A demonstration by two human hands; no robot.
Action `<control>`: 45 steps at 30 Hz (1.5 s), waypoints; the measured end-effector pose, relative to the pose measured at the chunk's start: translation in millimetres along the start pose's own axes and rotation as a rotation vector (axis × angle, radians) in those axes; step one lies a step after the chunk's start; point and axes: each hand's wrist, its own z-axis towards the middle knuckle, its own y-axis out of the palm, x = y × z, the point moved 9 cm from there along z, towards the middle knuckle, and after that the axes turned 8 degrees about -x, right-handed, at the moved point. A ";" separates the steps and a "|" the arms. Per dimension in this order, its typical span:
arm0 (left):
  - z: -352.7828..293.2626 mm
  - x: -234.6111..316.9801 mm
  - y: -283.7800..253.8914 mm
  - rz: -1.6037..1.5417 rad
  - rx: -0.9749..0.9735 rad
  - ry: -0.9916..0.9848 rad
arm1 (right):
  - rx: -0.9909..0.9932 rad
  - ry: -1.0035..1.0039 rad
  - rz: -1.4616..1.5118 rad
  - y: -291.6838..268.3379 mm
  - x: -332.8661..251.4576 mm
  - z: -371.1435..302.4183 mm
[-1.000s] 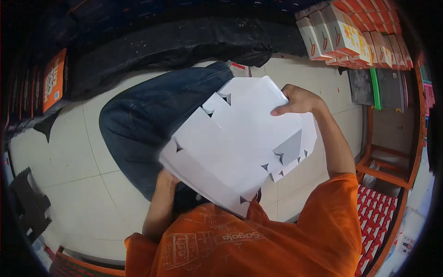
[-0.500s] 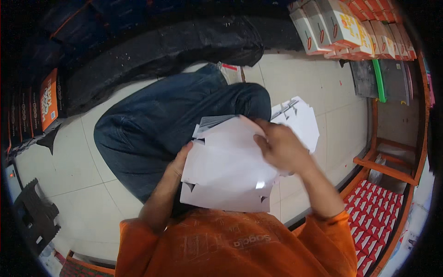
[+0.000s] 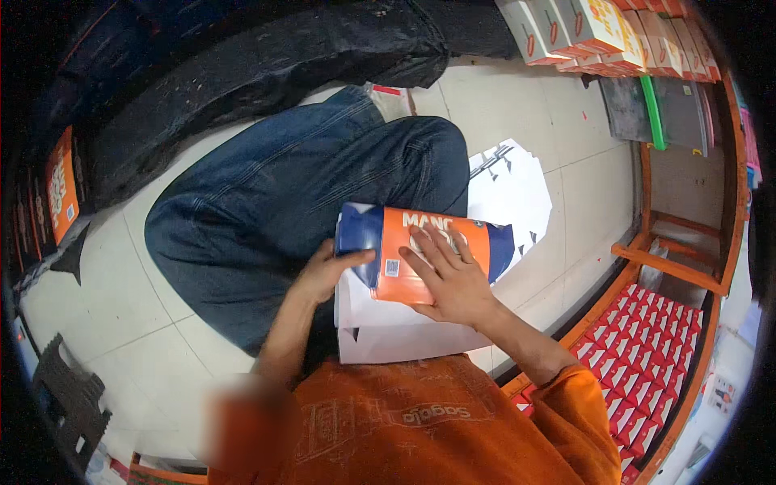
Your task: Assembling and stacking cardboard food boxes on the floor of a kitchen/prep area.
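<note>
I sit on a tiled floor in blue jeans (image 3: 299, 202) and an orange shirt. A flat carton blank lies across my lap, its printed orange and dark blue panels (image 3: 420, 242) turned up and its white flaps (image 3: 396, 331) spread toward me. My left hand (image 3: 327, 273) holds the blank's left blue edge, thumb on top. My right hand (image 3: 451, 283) lies flat on the orange panel, fingers spread, pressing it down. A stack of white die-cut blanks (image 3: 513, 194) lies on the floor beside my right knee.
Orange and white boxes (image 3: 598, 28) line the upper right. An orange wooden rack (image 3: 687, 267) stands at right, with rows of red packs (image 3: 647, 380) below it. A black plastic sheet (image 3: 267, 56) lies beyond my knees, and a black stool (image 3: 65, 396) sits at lower left.
The big white blank held up a second ago came down onto my lap and was folded over. Its printed orange and blue side now faces up under both hands.
</note>
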 end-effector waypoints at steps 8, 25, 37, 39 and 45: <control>2.1 -2.6 -5.7 0.011 0.080 0.100 | 0.133 0.077 -0.068 -3.8 28.5 9.1; 62.3 145.9 52.6 0.388 0.089 0.348 | 0.675 0.262 1.373 -34.7 203.4 -23.5; 18.5 129.9 36.8 0.282 0.172 0.443 | 0.641 0.176 1.570 -17.6 207.7 -40.2; -6.5 66.7 7.7 0.088 0.171 0.243 | 0.476 0.256 1.386 21.3 206.1 -74.9; -61.3 -5.8 -7.7 0.078 0.378 0.157 | 0.538 0.677 1.843 107.6 115.9 -94.5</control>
